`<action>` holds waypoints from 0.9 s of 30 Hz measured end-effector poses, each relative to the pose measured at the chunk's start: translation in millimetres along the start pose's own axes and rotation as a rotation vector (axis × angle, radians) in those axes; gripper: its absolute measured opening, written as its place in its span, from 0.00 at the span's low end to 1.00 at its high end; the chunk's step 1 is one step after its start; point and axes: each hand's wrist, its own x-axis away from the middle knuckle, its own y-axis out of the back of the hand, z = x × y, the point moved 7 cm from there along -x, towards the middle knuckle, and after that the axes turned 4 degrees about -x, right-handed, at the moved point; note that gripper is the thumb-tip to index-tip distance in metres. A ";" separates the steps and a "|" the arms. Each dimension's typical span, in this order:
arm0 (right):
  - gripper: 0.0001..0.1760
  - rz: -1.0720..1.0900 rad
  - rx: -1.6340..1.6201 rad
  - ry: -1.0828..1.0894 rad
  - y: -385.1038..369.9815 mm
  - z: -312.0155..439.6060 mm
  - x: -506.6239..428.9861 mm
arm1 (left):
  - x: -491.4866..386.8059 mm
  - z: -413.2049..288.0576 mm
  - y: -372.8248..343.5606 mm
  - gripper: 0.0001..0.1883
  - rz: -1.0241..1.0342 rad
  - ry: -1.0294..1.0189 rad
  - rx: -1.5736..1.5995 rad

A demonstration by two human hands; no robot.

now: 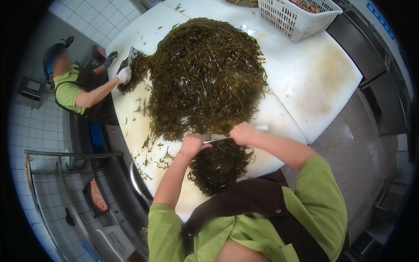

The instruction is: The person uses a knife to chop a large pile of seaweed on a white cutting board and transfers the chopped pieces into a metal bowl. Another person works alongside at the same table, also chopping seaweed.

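Note:
My right hand (244, 133) grips a knife, its white handle (262, 128) sticking out to the right of the fist. The steel blade (217, 141) lies sideways over the upper edge of a small pile of dark green seaweed strips (222, 168). At the blade's far end, my left hand (192, 145) is closed on the knife, thumb stretched along it. Just beyond both hands rises a large, wet heap of shredded seaweed (206, 75). The small pile sits between my forearms, close to my apron.
White boards (281, 111) cover the table, with seaweed scraps (144, 160) scattered at left. A co-worker's gloved hand (124, 75) is at another seaweed pile, beside an upright blade (132, 54). A white plastic basket (294, 24) of brownish pieces stands far right. Metal racks (75, 154) are lower left.

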 end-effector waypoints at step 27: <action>0.07 -0.230 -0.045 -0.045 30.9 -2.3 6.1 | -26.7 38.8 25.4 0.28 -0.095 0.018 -0.044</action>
